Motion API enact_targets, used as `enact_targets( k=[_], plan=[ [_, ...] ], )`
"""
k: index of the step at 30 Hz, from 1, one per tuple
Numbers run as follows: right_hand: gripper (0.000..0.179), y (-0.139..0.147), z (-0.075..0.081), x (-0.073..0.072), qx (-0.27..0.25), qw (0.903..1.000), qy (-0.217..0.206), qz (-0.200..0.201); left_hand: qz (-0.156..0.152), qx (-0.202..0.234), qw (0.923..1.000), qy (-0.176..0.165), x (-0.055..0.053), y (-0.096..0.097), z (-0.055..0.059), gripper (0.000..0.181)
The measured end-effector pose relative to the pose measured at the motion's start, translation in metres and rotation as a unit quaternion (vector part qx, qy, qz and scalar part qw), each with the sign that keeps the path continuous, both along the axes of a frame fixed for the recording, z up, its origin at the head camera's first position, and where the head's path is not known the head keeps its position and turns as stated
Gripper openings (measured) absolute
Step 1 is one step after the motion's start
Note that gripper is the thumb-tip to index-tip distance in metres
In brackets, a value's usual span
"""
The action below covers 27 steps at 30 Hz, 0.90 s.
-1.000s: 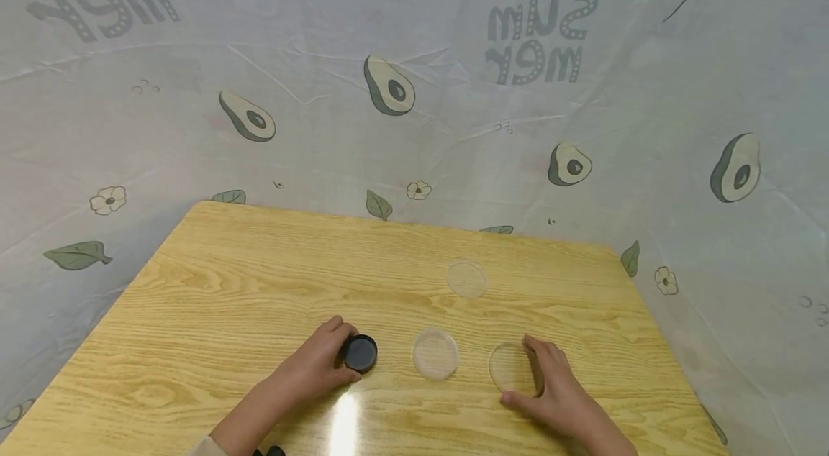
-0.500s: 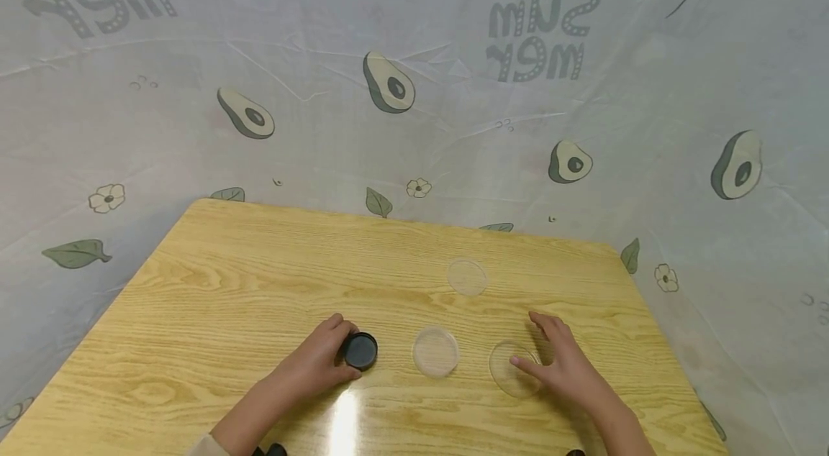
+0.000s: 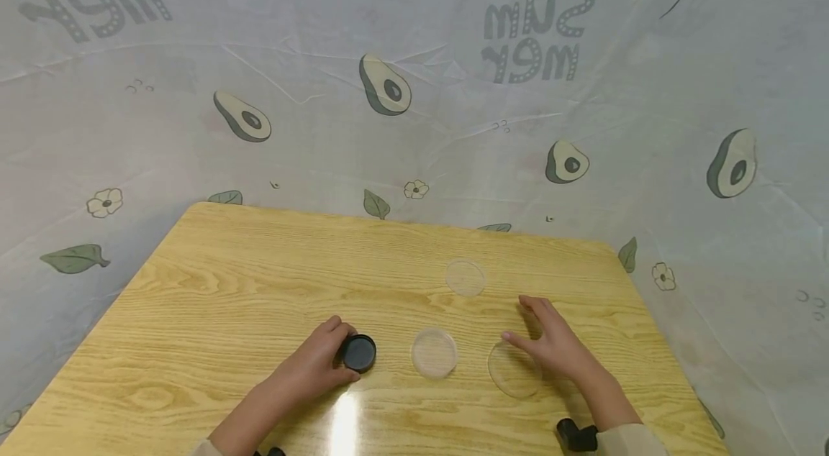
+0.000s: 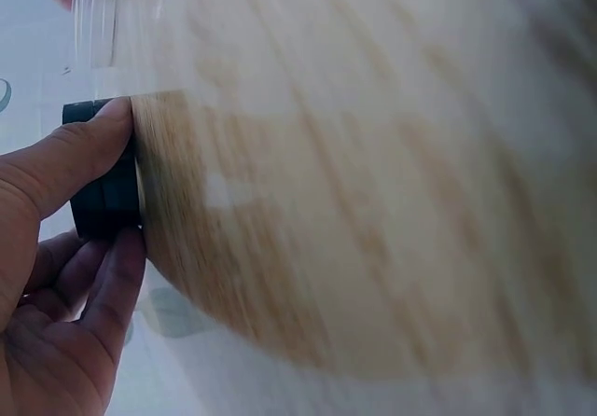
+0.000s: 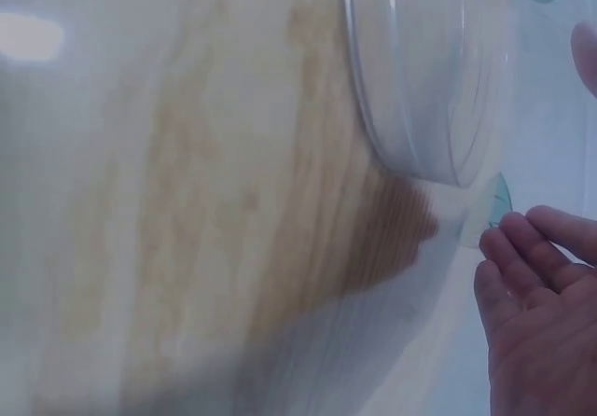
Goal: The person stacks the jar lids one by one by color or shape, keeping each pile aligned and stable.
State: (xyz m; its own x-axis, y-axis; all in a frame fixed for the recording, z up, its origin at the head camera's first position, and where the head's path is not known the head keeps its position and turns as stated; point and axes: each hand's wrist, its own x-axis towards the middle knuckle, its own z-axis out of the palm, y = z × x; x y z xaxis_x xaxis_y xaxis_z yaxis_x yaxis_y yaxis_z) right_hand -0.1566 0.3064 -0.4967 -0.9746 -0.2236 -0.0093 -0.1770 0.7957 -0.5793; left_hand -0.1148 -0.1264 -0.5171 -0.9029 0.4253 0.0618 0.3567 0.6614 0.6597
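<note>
My left hand (image 3: 322, 359) grips a short black round container (image 3: 359, 353) between thumb and fingers at the table's front middle. In the left wrist view the black container (image 4: 107, 187) stands on the wood, pinched from both sides. My right hand (image 3: 553, 341) hovers over the right part of the table, thumb and fingers spread apart, holding nothing. Below its thumb lies a clear round dish (image 3: 514, 370). The right wrist view shows a clear dish (image 5: 420, 71) standing apart from the right fingers (image 5: 522, 253). Between the hands sits another clear round dish (image 3: 435, 353).
Farther back lies a thin clear disc (image 3: 465, 277). Everything rests on a wood-grain table (image 3: 259, 262). A pale curtain with avocado prints (image 3: 311, 118) hangs behind and beside it. A black wrist device (image 3: 576, 436) shows near the right sleeve.
My right hand has let go of the right-hand clear dish and moved up and away from it. The dish stays in place. My left hand keeps its hold on the black container.
</note>
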Motion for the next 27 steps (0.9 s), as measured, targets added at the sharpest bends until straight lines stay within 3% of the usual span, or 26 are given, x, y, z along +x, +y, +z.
enact_targets(
  k=[27],
  plan=[
    [0.096,-0.037,-0.009,-0.065,-0.012,0.9993,-0.034,0.008,-0.001,-0.003,1.0000,-0.006,-0.002,0.002,0.003,0.049]
  ],
)
